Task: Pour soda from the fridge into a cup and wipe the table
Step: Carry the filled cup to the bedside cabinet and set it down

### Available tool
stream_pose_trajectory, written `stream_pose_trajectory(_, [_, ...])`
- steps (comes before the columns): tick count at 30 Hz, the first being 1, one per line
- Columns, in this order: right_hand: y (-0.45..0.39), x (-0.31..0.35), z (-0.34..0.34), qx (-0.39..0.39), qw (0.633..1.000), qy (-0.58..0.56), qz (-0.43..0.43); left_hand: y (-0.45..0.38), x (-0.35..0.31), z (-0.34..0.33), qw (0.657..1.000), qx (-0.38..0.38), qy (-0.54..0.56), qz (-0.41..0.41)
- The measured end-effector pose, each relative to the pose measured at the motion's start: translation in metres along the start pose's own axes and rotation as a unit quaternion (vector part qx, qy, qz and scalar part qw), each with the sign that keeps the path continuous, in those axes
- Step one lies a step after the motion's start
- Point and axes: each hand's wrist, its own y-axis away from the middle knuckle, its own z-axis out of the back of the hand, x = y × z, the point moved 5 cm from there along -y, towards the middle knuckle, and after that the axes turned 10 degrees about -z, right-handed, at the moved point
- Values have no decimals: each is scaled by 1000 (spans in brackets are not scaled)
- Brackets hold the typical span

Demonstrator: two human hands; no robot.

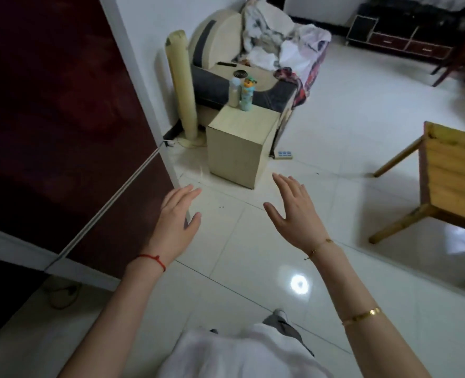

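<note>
Head view: both hands up in front of me, nothing held. Left hand (178, 214) is spread, fingers straight, fingertips just at the edge of the dark red fridge door (62, 118) on my left. Right hand (291, 211) is also spread and empty, palm angled inward, hanging over the white tile floor (335, 132), well apart from the fridge.

Step in hand, my read: the very start, fetching the soda. Fridge looks closed; a pale seam (122, 186) runs diagonally across the front, probably the split between 2 doors. No soda visible, so I judge it is inside the fridge. No cup in view that I can identify, and no cloth for wiping either.

Other stuff: small beige cabinet (239, 148) ahead, with 2 bottles (241, 92) standing near its far edge, touching or nearly so. Neither reads as soda; one has a cartoon cap. Behind it an armchair (226, 50) piled with clothes (294, 47), and a tall beige fan (181, 85) between the chair and the wall. Wooden table (455, 170) at the right edge of the frame, only a corner and legs showing, likely the one to wipe. Power strip (284, 154) on the floor beside the cabinet.

Next move calls for: left hand onto the door's free edge, curl fingers, pull it open. I can't see a handle from here, so finding the grip point comes 1st. Right hand stays free to take the bottle.
</note>
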Motion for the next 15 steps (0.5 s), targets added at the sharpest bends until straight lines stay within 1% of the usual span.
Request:
stream_pose_trajectory(7, [54, -118, 47, -23, 995, 9, -97, -31, -82, -91, 994, 74, 12, -81])
stream_pose_trajectory(15, [113, -269, 135, -61, 982, 25, -180, -80, -222, -208, 981, 110, 46, -154])
